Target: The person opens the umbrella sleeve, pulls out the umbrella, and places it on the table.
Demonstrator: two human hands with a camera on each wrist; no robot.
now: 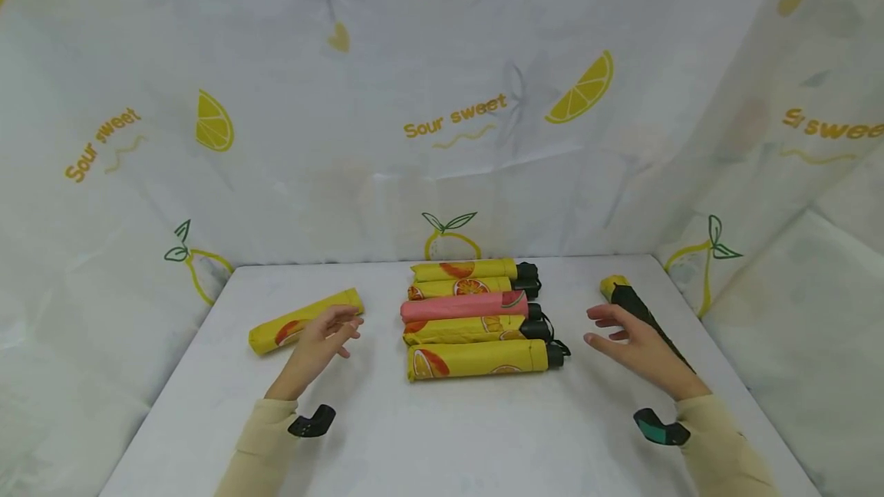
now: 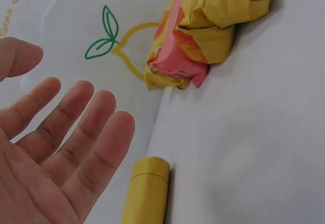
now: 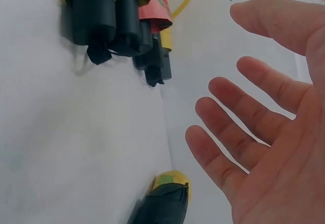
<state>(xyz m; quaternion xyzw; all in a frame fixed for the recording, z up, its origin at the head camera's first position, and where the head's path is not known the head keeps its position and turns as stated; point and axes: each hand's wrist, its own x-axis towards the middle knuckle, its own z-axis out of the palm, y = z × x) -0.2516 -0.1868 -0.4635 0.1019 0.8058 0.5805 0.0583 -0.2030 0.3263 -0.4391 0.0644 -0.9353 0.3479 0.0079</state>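
Observation:
In the head view my left hand [image 1: 321,343] is held above the table with its fingers loosely extended, holding nothing. It overlaps a yellow sleeve with a fruit print [image 1: 304,322], which lies slanted at the left; one end of this sleeve [image 2: 147,193] shows in the left wrist view. Between the hands several folded umbrellas lie side by side: yellow ones [image 1: 476,360] and one pink one [image 1: 463,306], black handles pointing right. My right hand [image 1: 638,347] hovers with spread, relaxed fingers, partly covering a dark, slim item with a yellow end [image 1: 638,309]. Nothing is in its grasp.
A white table [image 1: 470,436] carries everything. Behind and around it hangs a white curtain [image 1: 311,152] with lemon prints and lettering. On each wrist sits a small black device, one by the left sleeve [image 1: 312,422] and one by the right [image 1: 661,428].

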